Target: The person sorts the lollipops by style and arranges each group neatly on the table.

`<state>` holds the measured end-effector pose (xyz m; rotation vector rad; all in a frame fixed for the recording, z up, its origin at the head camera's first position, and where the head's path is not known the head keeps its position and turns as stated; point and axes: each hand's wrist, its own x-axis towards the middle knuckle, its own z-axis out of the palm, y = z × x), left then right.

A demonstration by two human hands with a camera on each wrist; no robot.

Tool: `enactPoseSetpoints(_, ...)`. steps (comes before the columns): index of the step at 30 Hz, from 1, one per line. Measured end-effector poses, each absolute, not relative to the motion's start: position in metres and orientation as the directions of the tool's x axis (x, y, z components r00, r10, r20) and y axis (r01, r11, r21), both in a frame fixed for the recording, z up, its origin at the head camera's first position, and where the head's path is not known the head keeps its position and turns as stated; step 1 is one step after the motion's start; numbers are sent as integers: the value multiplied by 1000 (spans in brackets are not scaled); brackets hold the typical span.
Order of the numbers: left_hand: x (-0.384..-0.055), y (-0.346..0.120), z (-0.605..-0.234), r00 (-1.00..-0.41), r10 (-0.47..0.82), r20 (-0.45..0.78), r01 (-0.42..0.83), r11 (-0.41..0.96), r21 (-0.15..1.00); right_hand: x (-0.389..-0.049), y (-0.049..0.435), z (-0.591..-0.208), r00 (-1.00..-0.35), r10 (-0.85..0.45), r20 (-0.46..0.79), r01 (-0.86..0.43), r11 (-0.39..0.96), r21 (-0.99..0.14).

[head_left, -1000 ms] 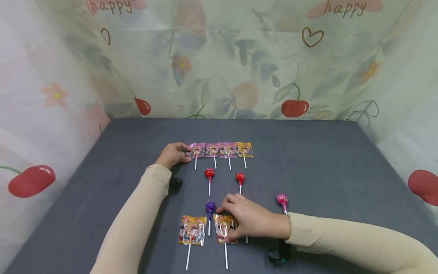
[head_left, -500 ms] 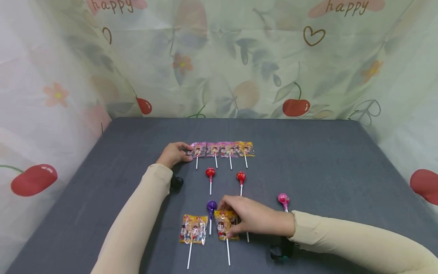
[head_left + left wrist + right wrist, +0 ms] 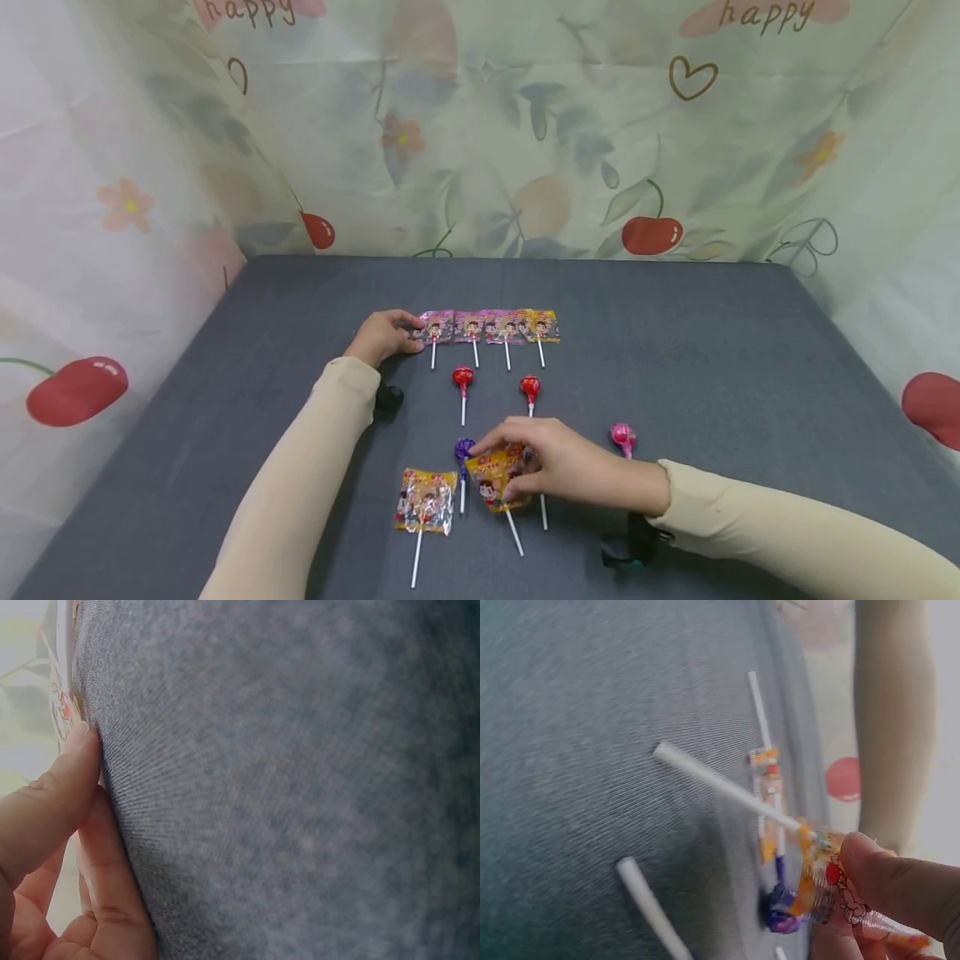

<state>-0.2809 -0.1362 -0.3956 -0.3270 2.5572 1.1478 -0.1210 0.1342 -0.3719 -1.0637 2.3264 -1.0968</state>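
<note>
My left hand (image 3: 384,336) is at the left end of a row of flat wrapped lollipops. Its thumb and fingers pinch the edge of the leftmost pink-wrapped lollipop (image 3: 437,327); in the left wrist view only a sliver of its wrapper (image 3: 66,709) shows past the thumb. Near the front, my right hand (image 3: 558,467) grips a yellow-wrapped lollipop (image 3: 491,483) by its wrapper, the stick slanting down to the right. The right wrist view shows the thumb pressed on that wrapper (image 3: 821,877). Just left of it lie a purple lollipop (image 3: 462,450) and another yellow-wrapped lollipop (image 3: 425,502).
The row continues with two pink-wrapped lollipops (image 3: 470,327) and a yellow one (image 3: 542,326). Two red lollipops (image 3: 462,377) lie mid-table, and a pink lollipop (image 3: 622,435) to the right. A white stick (image 3: 543,512) pokes out beneath the right hand. Patterned cloth surrounds the grey table (image 3: 712,350).
The right hand has lifted the yellow-wrapped lollipop's wrapper off its flat position and turned it, its stick swinging right. The left hand stays at the row's end.
</note>
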Motion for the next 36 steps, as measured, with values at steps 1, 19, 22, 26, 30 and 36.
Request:
enactPoseSetpoints(1, -281, -136, -396, -923, -79, -377, -334, 650, 682, -121, 135, -371, -660, -752, -3, -462, 408, -788)
enactPoseSetpoints(19, -280, -136, -395, -923, -70, -379, -332, 645, 688, -156, 162, -318, -851, -494, 179, -373, 329, -867)
enactPoseSetpoints(22, -280, -137, -395, -925, -69, -374, -326, 651, 685, -170, 171, -314, -876, -427, 224, -380, 325, -866)
enactPoseSetpoints(26, -282, -137, -396, -925, -65, -375, -325, 648, 689, -190, 183, -311, -890, -348, 294, -404, 305, -862)
enactPoseSetpoints(30, -282, -137, -396, -923, -65, -379, -329, 645, 690, -212, 192, -311, -908, -257, 332, -405, 333, -851)
enactPoseSetpoints(36, -282, -137, -395, -917, -82, -390, -350, 636, 688, -245, 205, -322, -951, -157, 267, -310, 451, -837)
